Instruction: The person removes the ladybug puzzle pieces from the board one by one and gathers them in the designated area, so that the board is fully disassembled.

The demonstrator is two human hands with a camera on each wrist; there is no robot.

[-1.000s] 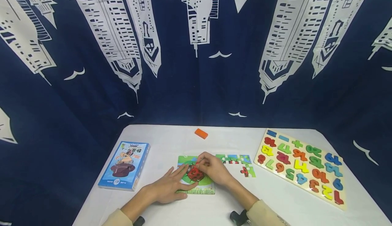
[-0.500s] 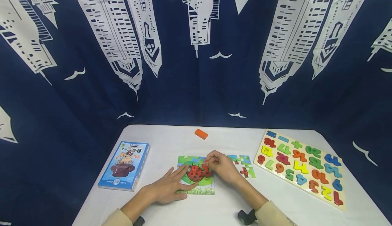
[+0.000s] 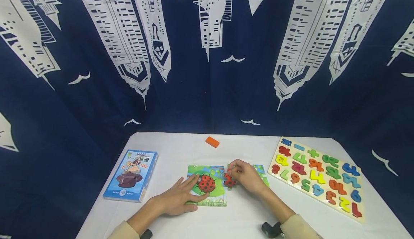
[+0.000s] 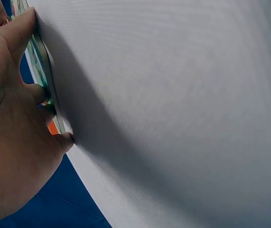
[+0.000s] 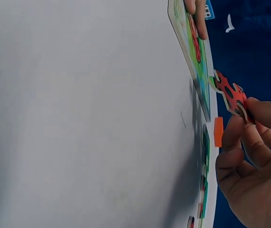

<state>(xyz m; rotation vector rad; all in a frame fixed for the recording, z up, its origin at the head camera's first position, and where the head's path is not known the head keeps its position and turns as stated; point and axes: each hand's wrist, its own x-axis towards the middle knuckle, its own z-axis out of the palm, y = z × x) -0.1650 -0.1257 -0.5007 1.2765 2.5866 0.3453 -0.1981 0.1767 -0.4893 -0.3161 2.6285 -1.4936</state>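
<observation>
A ladybug puzzle board (image 3: 215,199) lies on the white table, its green and blue picture partly covered by my left hand (image 3: 178,197). That hand rests on the board with its fingers spread; in the left wrist view the fingertips (image 4: 68,139) meet the board and table. Just right of the board, my right hand (image 3: 248,177) pinches a red puzzle piece (image 5: 231,94) with black spots between thumb and fingers. The piece is raised off the table. Several other puzzle pieces (image 3: 260,168) lie beneath and beyond the right hand, partly hidden by it.
On the left lies a blue card-game box (image 3: 130,176). A wooden number board (image 3: 318,178) with coloured numerals lies on the right. An orange block (image 3: 212,142) sits near the table's far edge, before a dark blue patterned curtain (image 3: 207,99).
My right hand has moved right from over the ladybug picture, carrying the red spotted piece off the board. The left hand has stayed in place on the board.
</observation>
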